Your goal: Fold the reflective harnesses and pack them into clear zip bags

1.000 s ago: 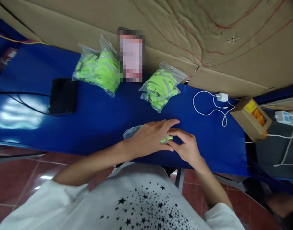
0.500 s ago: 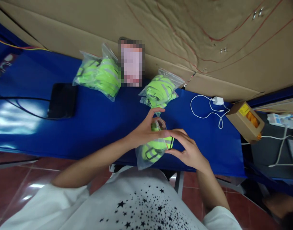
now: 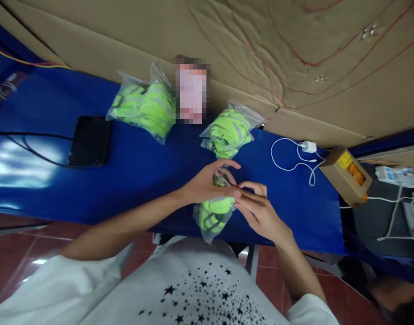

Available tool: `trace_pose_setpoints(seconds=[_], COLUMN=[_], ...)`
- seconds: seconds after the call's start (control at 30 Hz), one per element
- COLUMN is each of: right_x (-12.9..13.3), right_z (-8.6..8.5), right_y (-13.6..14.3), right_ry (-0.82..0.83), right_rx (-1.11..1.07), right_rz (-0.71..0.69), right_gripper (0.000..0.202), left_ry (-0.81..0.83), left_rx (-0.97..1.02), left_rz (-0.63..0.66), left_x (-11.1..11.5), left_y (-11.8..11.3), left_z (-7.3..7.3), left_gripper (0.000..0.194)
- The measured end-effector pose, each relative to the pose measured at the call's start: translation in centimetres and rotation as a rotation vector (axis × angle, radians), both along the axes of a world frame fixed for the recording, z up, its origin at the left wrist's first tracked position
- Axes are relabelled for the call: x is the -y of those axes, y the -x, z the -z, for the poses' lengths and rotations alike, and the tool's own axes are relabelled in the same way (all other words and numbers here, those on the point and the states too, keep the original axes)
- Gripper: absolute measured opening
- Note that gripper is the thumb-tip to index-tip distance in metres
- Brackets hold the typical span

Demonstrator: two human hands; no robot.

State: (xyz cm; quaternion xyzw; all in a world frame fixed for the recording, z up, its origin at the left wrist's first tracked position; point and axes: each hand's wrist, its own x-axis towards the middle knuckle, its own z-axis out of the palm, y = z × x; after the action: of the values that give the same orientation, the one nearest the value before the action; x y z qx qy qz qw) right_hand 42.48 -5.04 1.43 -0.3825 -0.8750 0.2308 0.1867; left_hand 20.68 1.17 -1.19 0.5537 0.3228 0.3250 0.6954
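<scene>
A clear zip bag (image 3: 213, 219) with neon-yellow and grey reflective straps inside is held between my hands, close to the table's front edge. My left hand (image 3: 210, 183) grips the bag's upper part, thumb stretched across it. Its index finger reaches out past the bag's mouth. On the bag's right side, the fingers of my right hand (image 3: 261, 210) pinch its edge and meet the left thumb. Part of the bag is hidden behind both hands. Just beyond lies another filled zip bag (image 3: 230, 128) of the same straps.
Two more strap bags (image 3: 141, 106) lie at the back left beside a blurred-out upright item (image 3: 192, 92). A black flat device (image 3: 90, 141) with cables is at left. To the right are a white charger (image 3: 308, 146) with its cable and a cardboard box (image 3: 345, 176) on the blue table (image 3: 142, 176).
My right hand has closed in on the bag's edge, and a black-edged strap end that stuck out there is no longer visible. My left hand keeps its hold.
</scene>
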Motion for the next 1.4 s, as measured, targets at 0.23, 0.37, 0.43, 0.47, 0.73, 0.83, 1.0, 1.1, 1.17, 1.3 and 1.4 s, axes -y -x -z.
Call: trace_pose_setpoints(seconds=[0.23,0.37,0.43,0.47,0.73,0.83,1.0,1.1,1.17,1.3,1.4], right_x=[0.5,1.5,1.8,1.9,1.9,1.3,-0.9,-1.7,-1.9,-2.4,-3.2], right_z=[0.0,0.9,1.1,1.0,-2.7,-3.9,-3.8,-3.4,-3.1,-2.6,-2.4], right_y=[0.5,0.8,0.7,0.6,-1.5,-2.1,-2.5,-2.3,-2.1,-2.6,-3.3], right_ry=[-0.009,-0.138,-0.144,-0.112,0.152,0.117,0.162,0.208,0.244,0.304,0.392], right_rx=[-0.26,-0.413,-0.443,-0.451,-0.12,0.074,-0.035,-0.072,-0.032,0.012,-0.123], right_rz=[0.129,0.262,0.24,0.219,-0.039,-0.065,-0.08,-0.107,-0.103,-0.103,-0.119], right_gripper=[0.053,0.051,0.047,0.044,0.033,0.036,0.018,0.024,0.033,0.038,0.036], left_ry=[0.122,0.212,0.282,0.313,0.302,0.303,0.413,0.425,0.427,0.415,0.381], left_rx=[0.161,0.178,0.156,0.147,0.142,0.201,0.362,0.247,0.183,0.118,0.129], left_rz=[0.054,0.177,0.257,0.285,0.285,0.182,0.153,0.24,0.254,0.176,0.176], left_x=[-0.4,-0.2,0.1,0.2,1.7,1.9,1.7,1.5,1.4,1.2,0.8], left_y=[0.7,1.2,1.2,1.1,0.2,-0.1,-0.7,-0.8,-0.9,-1.0,-0.9], left_z=[-0.4,-0.1,-0.1,-0.1,-2.6,-2.6,0.3,1.6,1.7,1.1,0.7], left_gripper=[0.077,0.087,0.083,0.08,0.066,0.072,0.088,0.076,0.067,0.047,0.043])
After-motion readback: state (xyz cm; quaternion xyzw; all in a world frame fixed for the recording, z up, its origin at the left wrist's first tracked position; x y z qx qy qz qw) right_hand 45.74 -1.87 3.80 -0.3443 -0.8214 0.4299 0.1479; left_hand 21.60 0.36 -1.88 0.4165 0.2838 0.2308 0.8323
